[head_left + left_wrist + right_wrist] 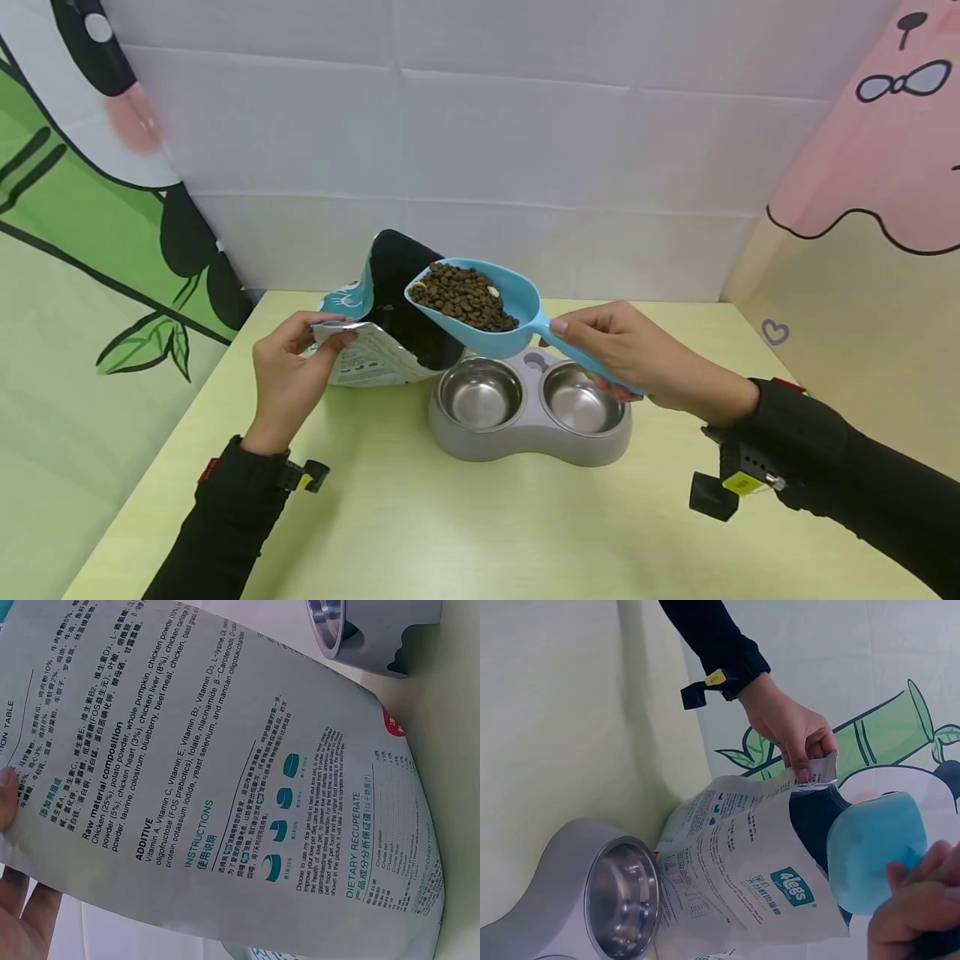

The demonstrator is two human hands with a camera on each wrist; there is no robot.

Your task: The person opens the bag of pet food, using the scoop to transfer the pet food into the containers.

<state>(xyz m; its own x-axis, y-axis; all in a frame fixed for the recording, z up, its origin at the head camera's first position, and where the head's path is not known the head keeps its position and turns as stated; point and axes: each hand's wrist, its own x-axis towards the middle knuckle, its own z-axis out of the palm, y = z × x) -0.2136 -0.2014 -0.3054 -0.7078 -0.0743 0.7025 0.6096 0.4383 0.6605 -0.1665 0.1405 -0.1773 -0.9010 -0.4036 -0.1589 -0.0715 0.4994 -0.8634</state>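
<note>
My right hand (626, 350) grips the handle of a light blue scoop (517, 292), held level above the bowls. Brown kibble (465, 296) fills much of the scoop, with a pale piece among it. The scoop's front end is over the mouth of an open pet food bag (375, 358). My left hand (292, 367) pinches the bag's top edge between thumb and fingers. Inside the dark bag, some kibble shows dimly. Printed text covers the bag's side (225, 787) in the left wrist view, and a "4legs" label (791, 887) shows in the right wrist view.
Below the scoop, a grey double feeder (510, 446) stands on the pale yellow table (450, 533). It has two steel bowls, a left one (480, 396) and a right one (585, 404). A white wall (525, 150) stands behind, with cartoon-printed sheets at both sides.
</note>
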